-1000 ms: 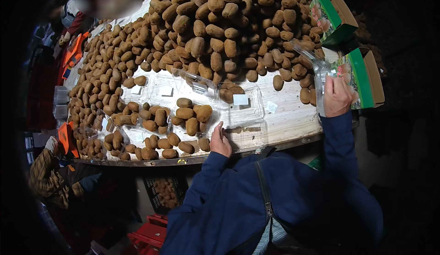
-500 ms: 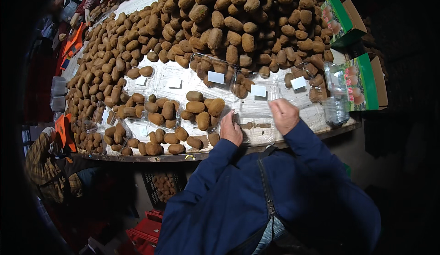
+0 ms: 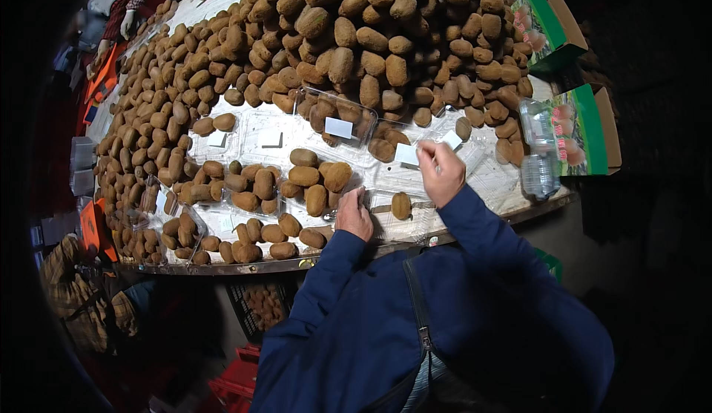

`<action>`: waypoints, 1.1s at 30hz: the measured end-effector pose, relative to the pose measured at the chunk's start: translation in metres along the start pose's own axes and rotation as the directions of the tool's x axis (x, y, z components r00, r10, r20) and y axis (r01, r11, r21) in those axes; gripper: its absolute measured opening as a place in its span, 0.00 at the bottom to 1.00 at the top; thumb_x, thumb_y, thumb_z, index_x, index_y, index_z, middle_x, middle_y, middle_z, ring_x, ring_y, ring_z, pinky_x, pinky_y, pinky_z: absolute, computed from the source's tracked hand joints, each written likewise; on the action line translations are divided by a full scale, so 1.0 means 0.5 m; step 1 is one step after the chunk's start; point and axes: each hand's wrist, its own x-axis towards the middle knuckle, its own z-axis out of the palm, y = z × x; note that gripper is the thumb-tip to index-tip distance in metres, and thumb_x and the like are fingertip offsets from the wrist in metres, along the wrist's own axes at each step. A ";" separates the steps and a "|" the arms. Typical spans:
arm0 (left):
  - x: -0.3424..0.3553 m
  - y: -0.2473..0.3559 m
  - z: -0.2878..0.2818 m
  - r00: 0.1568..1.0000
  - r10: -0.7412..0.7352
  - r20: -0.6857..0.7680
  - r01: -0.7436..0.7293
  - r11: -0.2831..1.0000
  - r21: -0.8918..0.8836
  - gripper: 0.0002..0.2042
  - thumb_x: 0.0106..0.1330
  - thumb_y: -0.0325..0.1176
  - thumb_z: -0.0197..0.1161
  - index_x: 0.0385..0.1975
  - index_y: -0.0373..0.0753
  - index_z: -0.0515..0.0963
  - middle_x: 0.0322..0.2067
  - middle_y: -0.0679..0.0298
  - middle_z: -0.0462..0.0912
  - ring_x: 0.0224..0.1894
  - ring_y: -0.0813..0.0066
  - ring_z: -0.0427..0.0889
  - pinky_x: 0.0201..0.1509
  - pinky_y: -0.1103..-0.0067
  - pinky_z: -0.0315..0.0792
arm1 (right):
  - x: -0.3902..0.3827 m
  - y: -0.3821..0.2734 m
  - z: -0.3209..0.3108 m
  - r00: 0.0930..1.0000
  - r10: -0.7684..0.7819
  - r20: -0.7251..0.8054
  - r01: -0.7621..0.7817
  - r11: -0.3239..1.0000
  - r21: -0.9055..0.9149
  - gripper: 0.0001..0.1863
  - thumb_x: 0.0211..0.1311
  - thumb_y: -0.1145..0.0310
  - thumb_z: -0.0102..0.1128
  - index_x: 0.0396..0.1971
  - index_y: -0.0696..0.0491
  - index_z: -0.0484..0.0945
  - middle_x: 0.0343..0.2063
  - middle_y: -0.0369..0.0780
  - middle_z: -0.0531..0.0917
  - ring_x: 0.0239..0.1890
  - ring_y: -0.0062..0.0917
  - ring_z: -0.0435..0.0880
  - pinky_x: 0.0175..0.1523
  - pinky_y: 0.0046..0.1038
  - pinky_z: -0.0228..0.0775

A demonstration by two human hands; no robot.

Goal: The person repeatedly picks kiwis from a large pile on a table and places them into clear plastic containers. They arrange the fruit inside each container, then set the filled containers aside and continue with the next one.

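My left hand (image 3: 354,216) rests against the right side of a clear plastic box with several brown kiwifruit (image 3: 316,199) in it. Its fingers are stretched out and point away from me. My right hand (image 3: 445,175) is closed, its fingertips pinched together at the edge of a white card (image 3: 406,155) that lies on clear plastic; what they hold is too small to make out. A second white card (image 3: 452,141) lies just beyond this hand. One single kiwifruit (image 3: 400,206) sits between my hands, near the table's front edge.
A large heap of kiwifruit (image 3: 341,64) covers the far side of the table. Stacked clear boxes (image 3: 540,175) and green printed cartons (image 3: 586,131) stand at the right. A black crate (image 3: 259,305) is below the table; co-workers' gloved hands (image 3: 127,24) show at far left.
My right hand has moved left and slightly away from me, to the white card. The right-hand card has shifted left. A single kiwifruit now shows between my hands.
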 end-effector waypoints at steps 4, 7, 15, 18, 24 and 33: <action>-0.017 0.004 0.008 1.000 -0.026 -0.006 0.026 1.000 0.009 0.18 0.58 0.18 0.51 0.49 0.32 0.71 0.44 0.44 0.76 0.51 0.44 0.74 0.57 0.62 0.69 | 0.145 0.039 0.051 0.989 0.115 -0.091 -0.125 0.986 -0.114 0.29 0.60 0.66 0.67 0.59 0.59 0.69 0.50 0.49 0.75 0.48 0.34 0.78 0.49 0.32 0.73; -0.024 0.008 0.019 0.997 -0.072 -0.033 0.071 0.997 -0.027 0.17 0.59 0.19 0.51 0.50 0.32 0.71 0.45 0.43 0.76 0.51 0.43 0.74 0.57 0.61 0.68 | 0.222 0.046 0.122 0.990 0.130 -0.060 -0.137 0.981 -0.138 0.38 0.58 0.60 0.69 0.63 0.59 0.63 0.53 0.53 0.71 0.53 0.43 0.74 0.57 0.37 0.69; -0.017 0.019 0.041 0.991 -0.093 -0.099 0.087 0.994 -0.069 0.17 0.61 0.20 0.51 0.51 0.32 0.71 0.47 0.43 0.76 0.52 0.44 0.73 0.58 0.62 0.68 | 0.239 0.123 0.140 0.996 0.041 -0.083 -0.051 0.991 -0.124 0.24 0.55 0.75 0.63 0.53 0.53 0.72 0.46 0.50 0.75 0.49 0.47 0.76 0.55 0.39 0.70; -0.011 0.021 0.047 0.991 -0.081 -0.108 0.074 0.995 -0.072 0.17 0.60 0.20 0.52 0.51 0.32 0.72 0.46 0.43 0.77 0.52 0.44 0.74 0.58 0.62 0.68 | 0.240 0.146 0.113 0.958 0.286 0.032 -0.287 0.955 0.075 0.22 0.52 0.80 0.57 0.49 0.49 0.77 0.45 0.48 0.78 0.49 0.42 0.79 0.55 0.36 0.71; -0.010 0.018 0.052 0.984 -0.131 -0.122 0.114 0.984 -0.138 0.16 0.61 0.21 0.54 0.50 0.32 0.73 0.45 0.46 0.78 0.51 0.46 0.75 0.56 0.63 0.69 | 0.171 0.122 0.009 0.864 0.446 0.235 -0.503 0.789 0.352 0.17 0.65 0.72 0.61 0.54 0.56 0.78 0.32 0.36 0.84 0.27 0.13 0.80 0.23 0.16 0.71; -0.004 0.020 0.057 0.977 -0.169 -0.128 0.152 0.980 -0.130 0.15 0.62 0.22 0.54 0.50 0.33 0.74 0.44 0.46 0.79 0.50 0.47 0.76 0.55 0.64 0.70 | 0.048 0.053 -0.081 0.845 0.256 0.469 -0.226 0.967 -0.120 0.23 0.59 0.69 0.66 0.56 0.55 0.77 0.45 0.47 0.82 0.47 0.36 0.82 0.54 0.33 0.73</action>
